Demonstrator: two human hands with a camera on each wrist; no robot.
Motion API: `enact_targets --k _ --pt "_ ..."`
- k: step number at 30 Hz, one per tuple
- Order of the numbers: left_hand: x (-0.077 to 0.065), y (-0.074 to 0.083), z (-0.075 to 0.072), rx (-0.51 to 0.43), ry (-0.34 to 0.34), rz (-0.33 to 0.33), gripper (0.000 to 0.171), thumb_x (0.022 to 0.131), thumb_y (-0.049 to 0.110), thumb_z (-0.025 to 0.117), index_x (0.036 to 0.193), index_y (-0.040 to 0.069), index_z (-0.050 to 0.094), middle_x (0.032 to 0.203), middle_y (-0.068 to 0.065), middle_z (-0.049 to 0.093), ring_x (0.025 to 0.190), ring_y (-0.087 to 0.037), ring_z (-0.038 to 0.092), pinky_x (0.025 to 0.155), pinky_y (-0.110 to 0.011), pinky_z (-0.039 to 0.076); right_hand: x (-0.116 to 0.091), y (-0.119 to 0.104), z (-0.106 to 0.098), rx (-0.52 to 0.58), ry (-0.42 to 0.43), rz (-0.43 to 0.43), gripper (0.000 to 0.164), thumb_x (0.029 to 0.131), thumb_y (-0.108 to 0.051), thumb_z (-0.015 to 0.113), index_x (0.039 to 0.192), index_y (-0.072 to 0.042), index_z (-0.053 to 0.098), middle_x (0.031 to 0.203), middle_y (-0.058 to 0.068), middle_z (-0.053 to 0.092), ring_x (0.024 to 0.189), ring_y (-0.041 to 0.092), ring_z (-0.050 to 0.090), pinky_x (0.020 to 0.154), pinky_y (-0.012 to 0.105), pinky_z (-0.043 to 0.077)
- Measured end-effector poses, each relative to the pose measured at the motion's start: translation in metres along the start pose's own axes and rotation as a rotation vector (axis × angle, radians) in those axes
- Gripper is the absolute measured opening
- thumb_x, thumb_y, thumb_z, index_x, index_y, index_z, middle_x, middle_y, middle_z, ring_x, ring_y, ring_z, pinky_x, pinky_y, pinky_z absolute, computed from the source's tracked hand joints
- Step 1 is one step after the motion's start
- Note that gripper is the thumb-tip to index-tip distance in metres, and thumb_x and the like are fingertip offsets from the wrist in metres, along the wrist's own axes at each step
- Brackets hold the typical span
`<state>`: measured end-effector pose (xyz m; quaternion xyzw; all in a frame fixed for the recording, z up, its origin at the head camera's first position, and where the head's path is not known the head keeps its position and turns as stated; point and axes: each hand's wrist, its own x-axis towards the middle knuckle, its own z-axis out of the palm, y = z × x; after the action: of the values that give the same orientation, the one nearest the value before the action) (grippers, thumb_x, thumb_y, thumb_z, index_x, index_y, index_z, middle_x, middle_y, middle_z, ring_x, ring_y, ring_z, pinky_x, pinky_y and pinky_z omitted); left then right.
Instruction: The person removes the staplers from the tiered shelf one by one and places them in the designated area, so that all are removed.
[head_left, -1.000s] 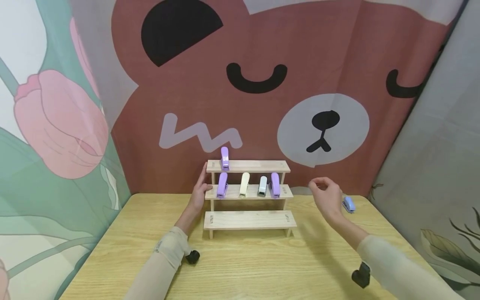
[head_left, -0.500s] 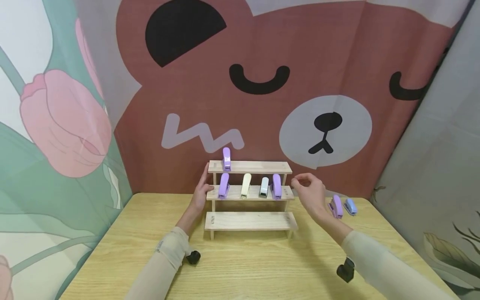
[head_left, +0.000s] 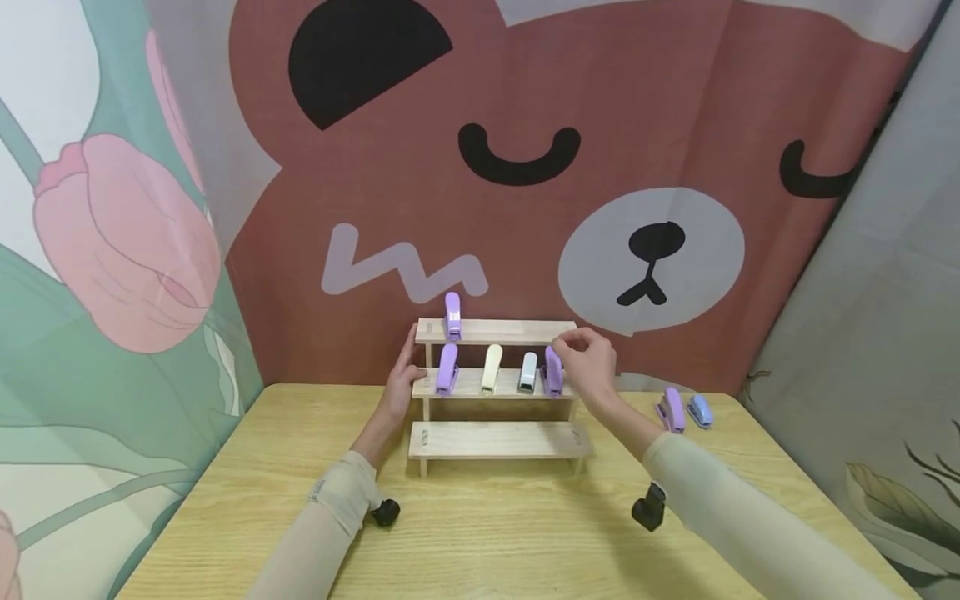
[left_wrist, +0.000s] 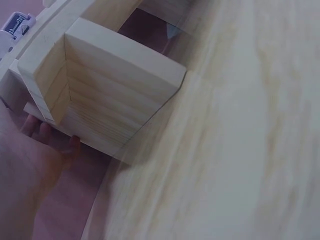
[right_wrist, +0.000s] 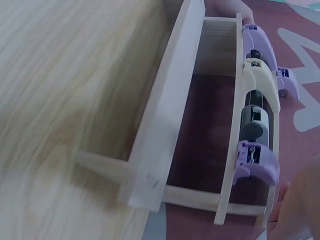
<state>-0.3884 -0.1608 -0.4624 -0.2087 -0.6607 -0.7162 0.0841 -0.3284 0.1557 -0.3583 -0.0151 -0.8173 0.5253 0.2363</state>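
Five staplers on the wooden rack (head_left: 487, 442), all leftward of the right hand (head_left: 590, 367): nearest its fingertips, the end purple stapler (head_left: 553, 372) of the middle tier (head_left: 470, 383); farther off, a white stapler (head_left: 528, 372), a cream stapler (head_left: 492, 369) and a second purple stapler (head_left: 447, 369); up and leftward, a lone purple stapler (head_left: 452, 317) on the top tier (head_left: 517, 331). Compared with a second ago, brings that hand leftward to the rack's near end, leaving every shelved stapler in place. Bends the fingers, thumb and forefinger drawn close together; cannot tell about anything pinched or touched. Grips the opposite end with the left hand (head_left: 397, 385), thumb in front, unchanged. Rightward of the right hand, on the table (head_left: 450, 533), a loose purple stapler (head_left: 672, 410) and a blue stapler (head_left: 701, 411), both untouched. Probably shifts the work to that end of the steadied rack, perhaps for placing or straightening.
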Motion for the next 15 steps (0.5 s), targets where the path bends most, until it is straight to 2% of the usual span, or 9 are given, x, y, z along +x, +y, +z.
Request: enact_targets --k 5,10,15 --pt "0.001 -0.011 0.001 0.011 0.034 0.000 0.083 0.096 -0.001 0.042 0.164 0.039 0.016 0.167 -0.001 0.019 0.150 -0.028 0.017 0.114 -0.058 0.015 0.005 -0.010 0.014 -0.003 -0.012 0.005 0.017 0.086 -0.022 0.071 0.096 -0.009 0.074 0.094 0.008 0.068 0.084 0.021 0.060 0.073 0.035 0.047" --pt "0.003 -0.012 0.003 0.038 0.055 0.008 0.084 0.093 0.005 0.045 0.162 0.044 0.019 0.167 0.007 0.019 0.150 -0.023 0.017 0.114 -0.058 0.015 0.007 -0.021 0.025 -0.008 -0.112 -0.009 0.020 0.087 -0.025 0.071 0.100 -0.009 0.073 0.097 0.008 0.067 0.084 0.023 0.062 0.073 0.036 0.048" --pt "0.003 -0.012 0.002 0.035 0.062 0.005 0.084 0.093 0.002 0.044 0.162 0.044 0.019 0.166 0.001 0.023 0.148 -0.024 0.021 0.112 -0.056 0.019 0.006 -0.031 0.041 -0.026 -0.191 -0.043 0.020 0.088 -0.026 0.072 0.100 -0.010 0.073 0.095 0.007 0.068 0.082 0.023 0.062 0.070 0.036 0.049"
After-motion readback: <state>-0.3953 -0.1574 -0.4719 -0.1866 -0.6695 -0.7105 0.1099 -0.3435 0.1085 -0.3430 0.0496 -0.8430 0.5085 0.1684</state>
